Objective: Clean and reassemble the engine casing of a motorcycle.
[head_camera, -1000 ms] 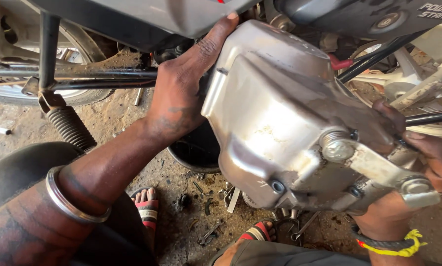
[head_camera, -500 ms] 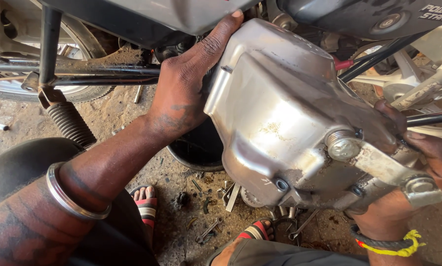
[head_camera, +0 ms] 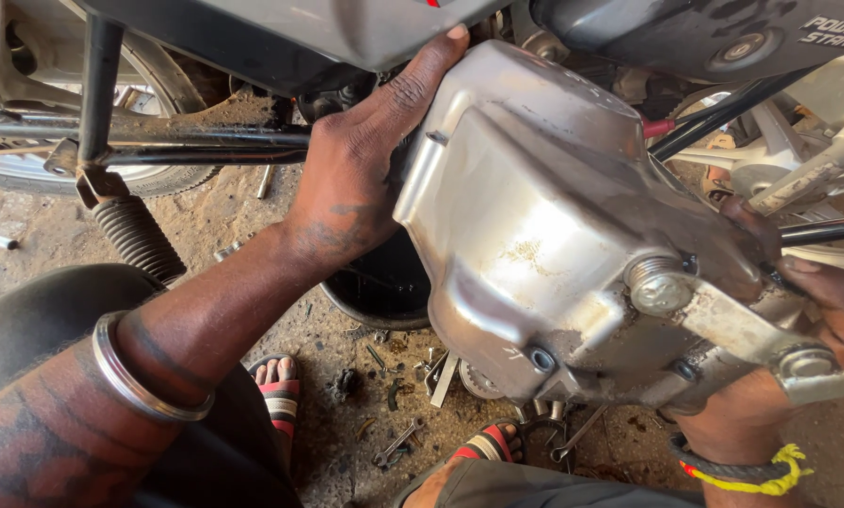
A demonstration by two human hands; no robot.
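Observation:
A large silver engine cover (head_camera: 544, 226) of a motorcycle fills the middle of the head view. My left hand (head_camera: 361, 165) grips its left edge, fingers reaching up along the top. My right hand (head_camera: 817, 301) holds the cover's right end from below and behind, fingers curled around it near the metal bracket (head_camera: 770, 343). A big bolt (head_camera: 657, 282) sticks out of the cover's lower right. A metal bangle (head_camera: 135, 381) sits on my left forearm, a yellow and black cord band (head_camera: 742, 466) on my right wrist.
A black basin (head_camera: 380, 287) stands on the dirt floor under the cover. Loose spanners and small parts (head_camera: 403, 442) lie near my sandalled feet (head_camera: 276, 386). A coil shock absorber (head_camera: 135, 235), frame tubes (head_camera: 159, 155) and a wheel (head_camera: 27, 56) are at the left.
The cover and both hands have shifted slightly up and right in the view. Both grips are unchanged.

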